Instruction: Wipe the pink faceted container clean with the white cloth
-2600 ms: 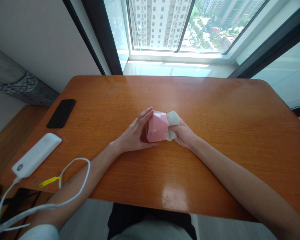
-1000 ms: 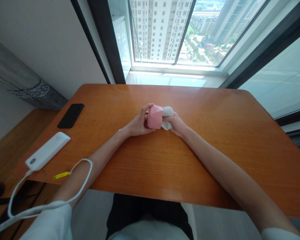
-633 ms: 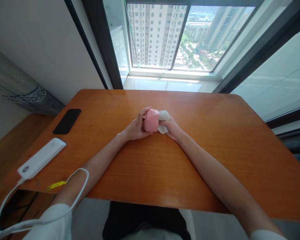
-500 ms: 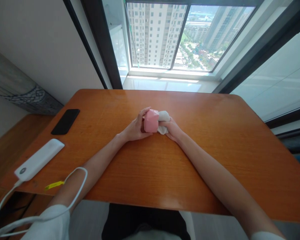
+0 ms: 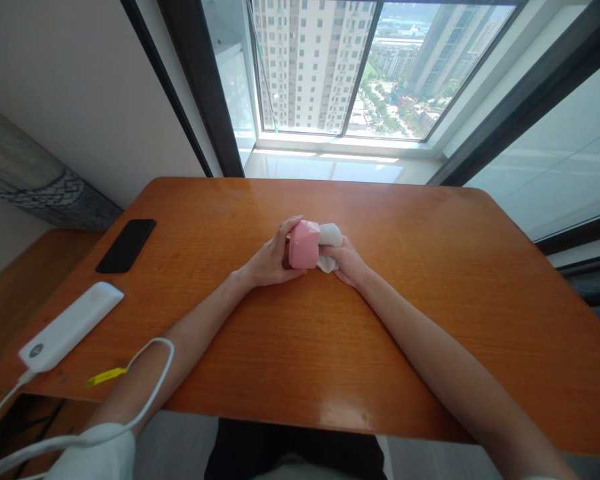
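Note:
Over the middle of the wooden table [image 5: 260, 340], a small pink faceted object [image 5: 304, 245] is held between the thumb and fingers of my left hand [image 5: 275, 257]. I cannot make out exactly what kind of thing it is. From the other side, my right hand [image 5: 347, 260] grips a crumpled white cloth or tissue [image 5: 331, 235]. The white bundle presses against the right side of the pink object. Some fingertips of my right hand are hidden behind the cloth.
To the left lie a black phone [image 5: 127, 246] and a white power bank [image 5: 71, 327] with a white cable [image 5: 105, 437] running past my left forearm. A yellow tag [image 5: 106, 377] hangs on the cable. Behind the table's far edge is a window [image 5: 315, 73].
The view has shifted slightly. Both hands keep hold of the pink object and the white cloth in almost the same pose.

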{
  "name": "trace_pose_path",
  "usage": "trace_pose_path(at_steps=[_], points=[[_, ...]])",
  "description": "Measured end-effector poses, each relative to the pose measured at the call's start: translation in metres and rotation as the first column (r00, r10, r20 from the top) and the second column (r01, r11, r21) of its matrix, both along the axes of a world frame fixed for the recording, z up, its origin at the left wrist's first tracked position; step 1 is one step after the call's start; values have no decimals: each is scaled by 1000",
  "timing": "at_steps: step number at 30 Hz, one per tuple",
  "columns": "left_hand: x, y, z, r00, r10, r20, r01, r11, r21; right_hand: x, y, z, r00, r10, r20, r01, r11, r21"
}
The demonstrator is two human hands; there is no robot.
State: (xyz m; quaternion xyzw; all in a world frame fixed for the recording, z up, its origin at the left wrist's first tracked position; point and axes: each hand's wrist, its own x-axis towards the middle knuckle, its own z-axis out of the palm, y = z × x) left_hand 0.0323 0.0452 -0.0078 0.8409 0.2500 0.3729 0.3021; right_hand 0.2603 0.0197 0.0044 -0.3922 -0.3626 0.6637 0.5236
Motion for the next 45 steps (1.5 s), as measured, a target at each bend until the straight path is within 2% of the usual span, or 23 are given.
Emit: trace_pose_path(at_steps=[11, 22, 25, 28, 32, 35, 40, 45], points=[[-2, 0, 2, 1000, 0, -3, -1, 999, -53, -1, -5, -4, 995, -63, 82, 55, 994, 89], [-1, 1, 9, 998, 59, -26, -63, 980, -186, 3, -9, -11, 979, -31, 202, -1, 988, 154], [-3, 2, 9, 996, 84, -36, -89, 982, -166, 4, -8, -14, 979, -36, 201, 3, 987, 160], [-5, 3, 6, 997, 52, -57, -58, 993, -105, 3, -7, -14, 983, -38, 179, 10, 988, 155], [-5, 5, -1, 996, -87, -14, 88, 987, 136, 2, -5, -12, 993, -27, 119, 11, 992, 129], [-3, 5, -3, 994, -110, -16, 111, 961, 252, 1, -5, -11, 995, -19, 95, 8, 994, 111], [-3, 1, 2, 997, -66, -30, 71, 958, 277, 0, -5, -9, 995, -23, 96, 13, 995, 101], [-5, -3, 7, 999, 32, -35, -25, 984, 177, -1, -5, -8, 996, -34, 85, 24, 993, 118]])
